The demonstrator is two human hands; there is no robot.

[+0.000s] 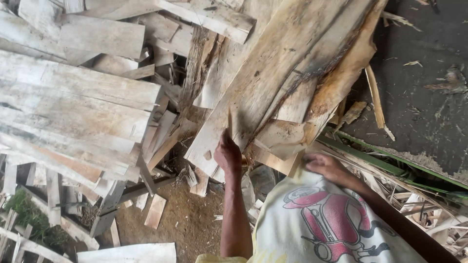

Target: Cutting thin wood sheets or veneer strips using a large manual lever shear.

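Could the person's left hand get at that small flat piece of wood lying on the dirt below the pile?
Probably yes: the left hand grips a big slab's edge, and the small board lies uncovered on bare ground below it.

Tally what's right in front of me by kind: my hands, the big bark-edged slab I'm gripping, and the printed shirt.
Hands: 2 (left hand, right hand)
Bark-edged slab: 1
Printed shirt: 1
Total: 4

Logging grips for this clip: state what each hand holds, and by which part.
Left hand grips the near lower edge of the big rough wooden slab. Right hand rests at that bundle's near end; whether it grips cannot be told.
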